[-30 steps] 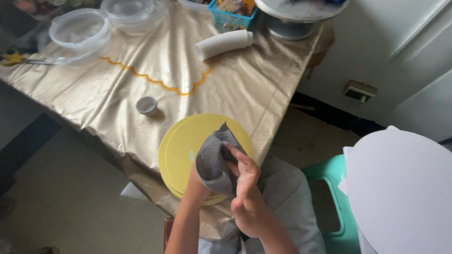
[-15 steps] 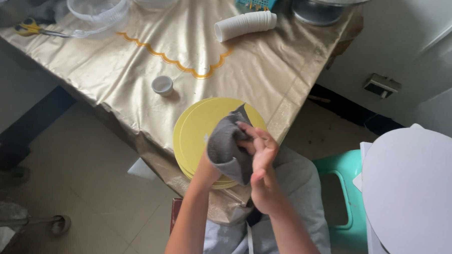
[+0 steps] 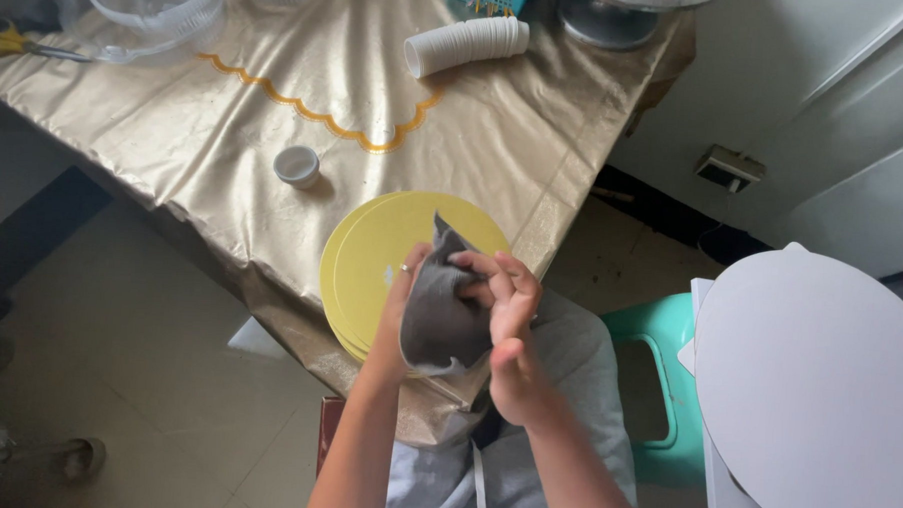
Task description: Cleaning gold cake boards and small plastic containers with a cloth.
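Both my hands are together over my lap, clamped on a crumpled grey cloth rag (image 3: 439, 319): my left hand (image 3: 402, 307) cups it from the left side, ring finger showing, and my right hand (image 3: 509, 321) presses its fingers into the folds from the right. To work the rag well I judge the grip should stay bunched, loose corner tucked in, so it wipes flat. Just past the hands, a stack of round yellow boards (image 3: 391, 257) overhangs the near edge of the gold satin tablecloth (image 3: 225, 156), so pushing hard could tip it. Teal plastic stool (image 3: 657, 381) and big white round boards (image 3: 817, 397) crowd my right; bare floor to my left. Farther off: small white cup (image 3: 296, 165), sleeve of stacked white paper cups (image 3: 467, 44).
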